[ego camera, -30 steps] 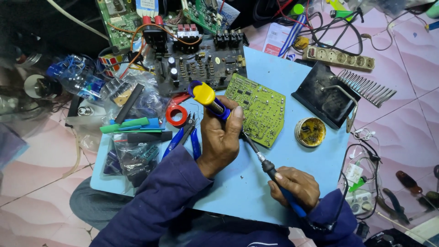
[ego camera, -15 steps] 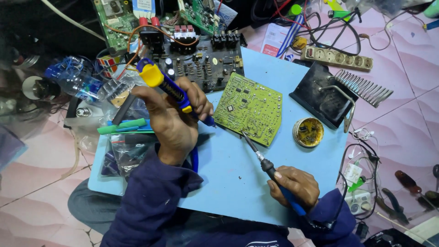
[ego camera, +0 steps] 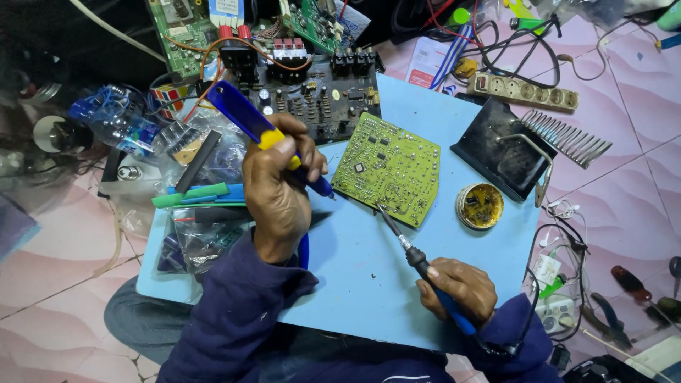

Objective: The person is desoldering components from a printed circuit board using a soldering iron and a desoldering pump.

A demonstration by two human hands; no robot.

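1. A round tin of flux (ego camera: 480, 206) lies on the blue mat (ego camera: 369, 284).
2. A black soldering stand (ego camera: 505, 157) sits just beside it.
3. A white power strip (ego camera: 530, 91) lies on pink tiles (ego camera: 624, 206).

Green circuit board (ego camera: 386, 168) on blue mat (ego camera: 355, 262)

Clear plastic bags (ego camera: 202, 237) of small parts are heaped at the tabletop's (ego camera: 362, 255) left edge. A pink-and-white paper packet (ego camera: 425, 62) is seen beyond its far edge.
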